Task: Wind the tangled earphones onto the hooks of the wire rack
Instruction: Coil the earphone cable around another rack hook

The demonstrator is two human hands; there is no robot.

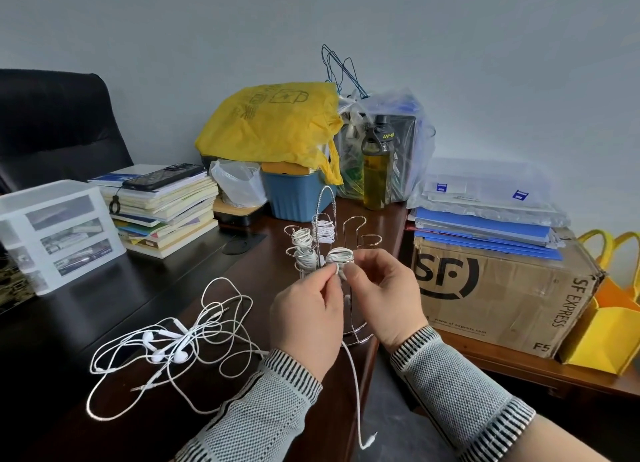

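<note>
Both hands work at the front of the wire rack (325,240), which stands on the dark desk (104,288) at about 12 o'clock from the wrists. The left hand (306,311) pinches a white earphone cord (355,375) between thumb and forefinger just below a small coil (341,255) on the nearest hook. The right hand (382,297) has its fingers curled in beside that coil and seems to steady the cord, though I cannot tell exactly what it pinches. The loose tail of this cord drops toward 6 o'clock, off the desk edge, and ends in a plug (370,439).

Three other hooks already carry wound bundles (at roughly 11 and 12 o'clock from the hands), while the hooks toward 1 o'clock look bare. The remaining tangled earphones (166,347) lie on the desk at about 9 o'clock from the left wrist.

To do this step well, I judge that the cord should stay lightly taut while each turn is laid beside the last. The right hand is best kept on the coil so nothing slips off the open hook end. The hanging tail should be fed up gradually, since a fast pull could swing the plug or tip the light rack. The end should be tucked under a turn before letting go.
</note>
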